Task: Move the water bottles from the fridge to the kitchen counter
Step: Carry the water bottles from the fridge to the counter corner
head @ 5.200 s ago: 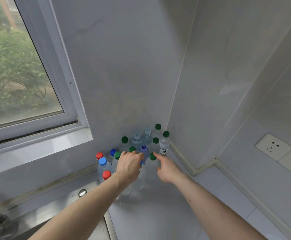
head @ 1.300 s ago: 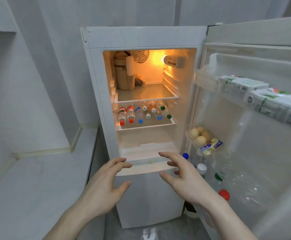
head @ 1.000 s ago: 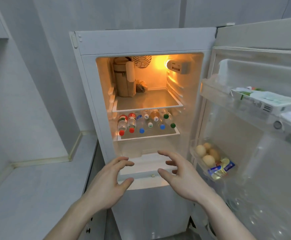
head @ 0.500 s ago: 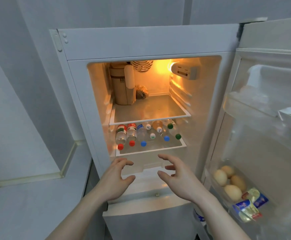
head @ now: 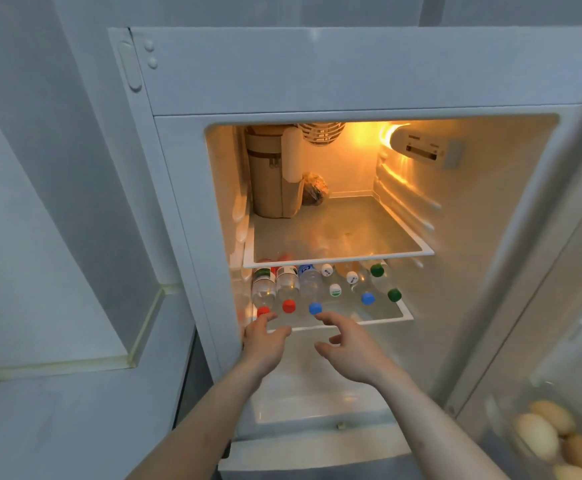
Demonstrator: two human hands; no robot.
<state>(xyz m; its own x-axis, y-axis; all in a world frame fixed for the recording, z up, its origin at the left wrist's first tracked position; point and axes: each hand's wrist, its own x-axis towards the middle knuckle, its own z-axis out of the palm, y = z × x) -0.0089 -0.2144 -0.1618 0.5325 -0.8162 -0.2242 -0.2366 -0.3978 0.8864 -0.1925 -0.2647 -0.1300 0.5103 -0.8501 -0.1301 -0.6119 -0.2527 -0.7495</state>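
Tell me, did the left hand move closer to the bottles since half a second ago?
Yes. The left hand went forward and up to the lower shelf, fingertips now by the red cap.

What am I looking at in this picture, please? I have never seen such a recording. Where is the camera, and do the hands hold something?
There is no machine here. A person wears one wide-angle camera on the head, so you look forward and down along their own arms. The left hand and the right hand reach into an open fridge. Both have spread, relaxed fingers and hold nothing yet; there is no grip on any bottle. Just beyond the fingertips, water bottles lie on their sides on the lower shelf, with their red, blue, white and green caps facing outward. On the upper shelf a brown bag stands at the back. Eggs sit in the door at the lower right. The grey counter is at the left.
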